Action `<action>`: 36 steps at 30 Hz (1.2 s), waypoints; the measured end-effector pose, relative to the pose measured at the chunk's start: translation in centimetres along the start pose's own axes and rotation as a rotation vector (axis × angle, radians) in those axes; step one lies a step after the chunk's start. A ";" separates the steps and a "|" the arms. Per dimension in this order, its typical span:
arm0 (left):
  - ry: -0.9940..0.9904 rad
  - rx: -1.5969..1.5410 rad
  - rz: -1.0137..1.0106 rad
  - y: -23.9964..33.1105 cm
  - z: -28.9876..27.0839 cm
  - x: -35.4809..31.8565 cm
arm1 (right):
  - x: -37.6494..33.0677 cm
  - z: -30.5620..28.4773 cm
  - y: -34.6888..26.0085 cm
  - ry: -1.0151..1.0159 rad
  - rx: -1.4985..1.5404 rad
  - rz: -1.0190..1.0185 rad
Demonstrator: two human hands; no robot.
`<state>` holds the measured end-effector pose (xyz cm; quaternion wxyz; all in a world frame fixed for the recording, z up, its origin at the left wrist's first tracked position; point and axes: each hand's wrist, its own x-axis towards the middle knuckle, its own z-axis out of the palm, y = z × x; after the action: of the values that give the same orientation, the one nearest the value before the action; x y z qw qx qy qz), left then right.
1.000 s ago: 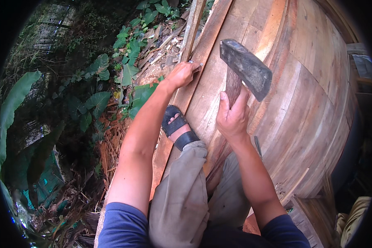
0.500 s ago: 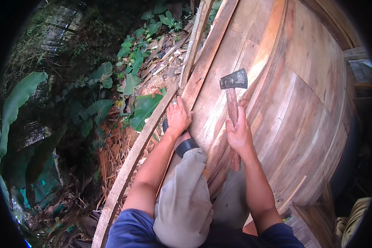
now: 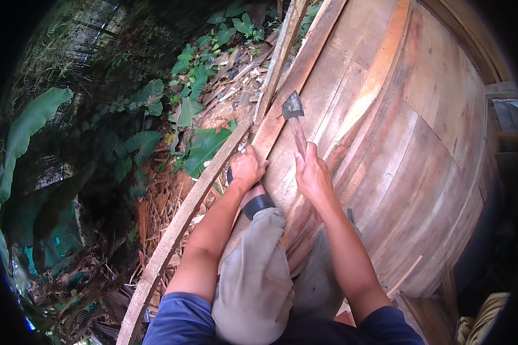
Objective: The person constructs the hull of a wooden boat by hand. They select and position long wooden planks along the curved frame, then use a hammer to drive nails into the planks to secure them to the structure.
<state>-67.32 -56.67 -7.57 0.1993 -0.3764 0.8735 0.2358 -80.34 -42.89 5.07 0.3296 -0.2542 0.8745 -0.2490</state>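
My right hand (image 3: 314,174) is closed round the wooden handle of a hatchet (image 3: 297,127). Its dark metal head is over the raised edge board (image 3: 284,122), close to where a nail stuck up earlier; the nail itself is hidden now. Lower down, my left hand (image 3: 248,167) grips the same edge board with curled fingers, a ring on one of them. My thumb lies toward the planks. Below that hand, my foot and a dark ankle band (image 3: 258,205) show beside the board, partly covered by the wrist.
A broad curved surface of wooden planks (image 3: 408,149), like a boat's hull, spreads to the right. A long narrow batten (image 3: 175,230) runs along the left. Beyond it the ground drops to wood scraps (image 3: 236,77), green leaves (image 3: 201,152) and dark brush. Folded yellowish cloth (image 3: 482,317) lies at the lower right.
The hatchet has swung left and down, from above the planks to the edge board by the nail. My left hand's fingers are more curled, in about the same place.
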 end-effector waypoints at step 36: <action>-0.082 0.027 -0.028 -1.1 -0.6 -0.6 | -2.9 -9.0 -6.4 0.482 0.451 -0.345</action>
<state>-66.24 -57.32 -7.04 0.2431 -0.3758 0.8625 0.2363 -82.99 -43.50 16.12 0.1151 -0.2530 0.7944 -0.5400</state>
